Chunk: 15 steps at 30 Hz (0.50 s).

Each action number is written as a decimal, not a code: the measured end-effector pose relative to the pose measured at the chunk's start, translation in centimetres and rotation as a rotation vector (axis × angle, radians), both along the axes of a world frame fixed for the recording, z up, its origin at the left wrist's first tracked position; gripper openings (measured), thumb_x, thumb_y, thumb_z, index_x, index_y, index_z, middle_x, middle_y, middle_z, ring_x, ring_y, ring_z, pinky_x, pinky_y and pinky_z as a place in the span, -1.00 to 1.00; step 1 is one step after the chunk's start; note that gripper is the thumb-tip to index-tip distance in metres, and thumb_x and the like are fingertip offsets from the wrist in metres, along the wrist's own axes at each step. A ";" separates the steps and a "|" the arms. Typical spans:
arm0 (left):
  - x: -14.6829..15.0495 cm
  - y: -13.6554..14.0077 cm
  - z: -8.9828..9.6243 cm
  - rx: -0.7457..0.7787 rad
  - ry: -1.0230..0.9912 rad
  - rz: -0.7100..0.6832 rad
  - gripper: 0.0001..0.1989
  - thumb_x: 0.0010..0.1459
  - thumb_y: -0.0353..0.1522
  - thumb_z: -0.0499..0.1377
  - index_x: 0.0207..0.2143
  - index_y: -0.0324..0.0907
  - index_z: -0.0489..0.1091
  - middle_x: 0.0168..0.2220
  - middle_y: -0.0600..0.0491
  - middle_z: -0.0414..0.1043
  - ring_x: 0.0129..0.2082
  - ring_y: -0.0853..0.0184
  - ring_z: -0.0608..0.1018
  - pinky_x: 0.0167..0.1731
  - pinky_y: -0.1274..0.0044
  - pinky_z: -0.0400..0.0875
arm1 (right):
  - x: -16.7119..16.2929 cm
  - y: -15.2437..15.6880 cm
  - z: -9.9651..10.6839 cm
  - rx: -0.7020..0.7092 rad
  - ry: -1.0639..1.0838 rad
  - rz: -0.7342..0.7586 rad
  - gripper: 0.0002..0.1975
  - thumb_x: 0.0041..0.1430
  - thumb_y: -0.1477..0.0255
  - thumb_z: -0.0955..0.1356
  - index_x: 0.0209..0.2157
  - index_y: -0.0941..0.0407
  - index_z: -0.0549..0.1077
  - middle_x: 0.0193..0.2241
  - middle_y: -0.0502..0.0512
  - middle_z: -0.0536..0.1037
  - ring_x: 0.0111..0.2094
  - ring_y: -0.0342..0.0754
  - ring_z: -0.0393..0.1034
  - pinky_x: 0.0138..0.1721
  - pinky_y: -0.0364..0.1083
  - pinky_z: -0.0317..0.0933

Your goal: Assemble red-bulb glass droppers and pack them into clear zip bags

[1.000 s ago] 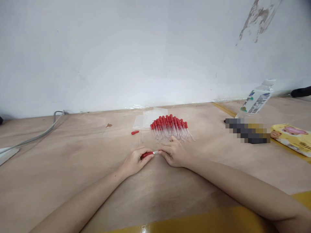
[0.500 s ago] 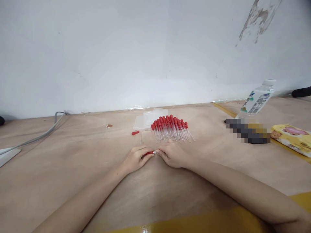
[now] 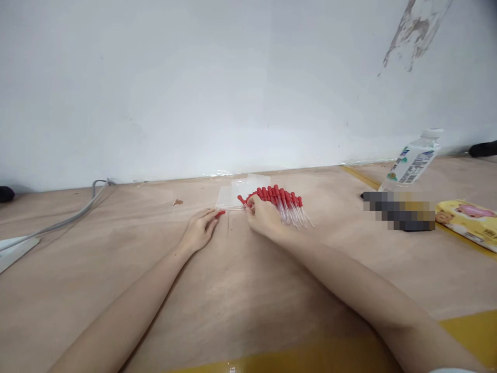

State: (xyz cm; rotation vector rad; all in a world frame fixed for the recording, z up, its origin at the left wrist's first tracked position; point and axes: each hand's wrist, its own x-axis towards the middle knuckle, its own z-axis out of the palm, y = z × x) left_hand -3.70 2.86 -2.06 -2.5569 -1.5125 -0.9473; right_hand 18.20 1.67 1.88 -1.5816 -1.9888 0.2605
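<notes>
Several glass droppers with red rubber bulbs (image 3: 285,199) lie side by side in a fanned row. My right hand (image 3: 264,216) is at the row's left end, its fingers closed on a dropper (image 3: 241,199) whose red bulb sticks out past the fingertips; most of its stem is hidden. To the left, my left hand (image 3: 199,230) has its thumb and fingertips at a loose red rubber bulb (image 3: 220,213), seemingly pinching its near end. A thin clear glass tube (image 3: 228,224) lies on the table between both hands.
Clear plastic bags or sheets (image 3: 229,196) lie behind the hands. On the right are a tilted bottle (image 3: 413,160), a pixelated dark object (image 3: 399,210) and a yellow pack (image 3: 468,220). A grey cable (image 3: 83,207) runs along the left, near the wall.
Both hands have come apart from their meeting point in front. My right hand has carried a dropper forward to the row's left end; my left hand has moved left and forward to the loose bulb.
</notes>
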 end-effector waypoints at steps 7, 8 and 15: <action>0.6 -0.4 0.2 -0.036 -0.058 0.014 -0.72 0.13 -0.36 -0.01 -0.15 -0.18 0.40 -0.22 -0.01 0.38 -0.23 0.30 0.46 -0.20 0.46 0.38 | -3.2 0.5 -0.2 -0.043 -0.300 -0.086 -0.72 0.10 0.53 0.18 -0.12 0.12 0.27 -0.30 0.18 0.49 -0.27 0.03 0.41 -0.36 -0.07 0.20; 0.6 -0.5 0.2 -0.033 -0.054 0.000 -0.73 0.14 -0.37 -0.01 -0.16 -0.19 0.40 -0.24 -0.01 0.37 -0.24 0.31 0.46 -0.21 0.48 0.38 | -3.3 0.6 -0.4 -0.055 -0.312 -0.079 -0.73 0.10 0.51 0.18 -0.14 0.13 0.29 -0.29 0.19 0.48 -0.26 0.03 0.41 -0.35 -0.07 0.20; 0.8 -0.4 0.3 0.015 -0.088 -0.022 -0.81 0.11 -0.32 0.05 -0.35 -0.17 0.45 -0.37 0.05 0.37 -0.39 0.37 0.45 -0.35 0.53 0.36 | -3.3 0.2 -1.3 0.006 -0.310 0.000 -0.69 0.14 0.27 0.18 -0.25 0.15 0.43 -0.24 0.26 0.46 -0.27 0.06 0.40 -0.34 -0.04 0.20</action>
